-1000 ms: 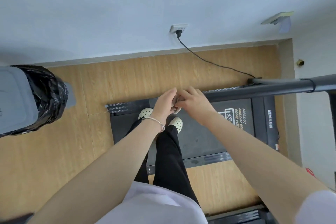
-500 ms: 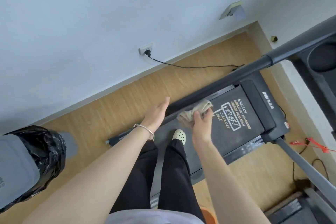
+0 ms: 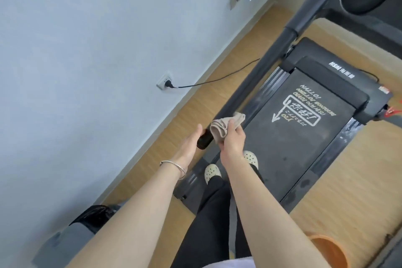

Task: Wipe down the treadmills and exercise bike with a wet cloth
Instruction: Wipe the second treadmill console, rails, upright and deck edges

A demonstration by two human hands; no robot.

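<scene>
One cloth (image 3: 226, 125) in right hand (image 3: 233, 141), handrail (image 3: 264, 67) running diagonally up-right

White wall socket (image 3: 163, 83) at ten o'clock, thin black power cable (image 3: 217, 81) plugged in, trailing right above the light wood-grain floor (image 3: 359, 180). Grey bin with black plastic liner (image 3: 65, 243) at seven, round orange bucket (image 3: 328, 252) at five.

A folded beige cloth (image 3: 219, 129) and the right hand (image 3: 233, 140) gripping it hide part of the black tubular handrail (image 3: 250, 85) near its tip. The round orange plastic bucket (image 3: 326, 252) runs off the bottom edge.
</scene>
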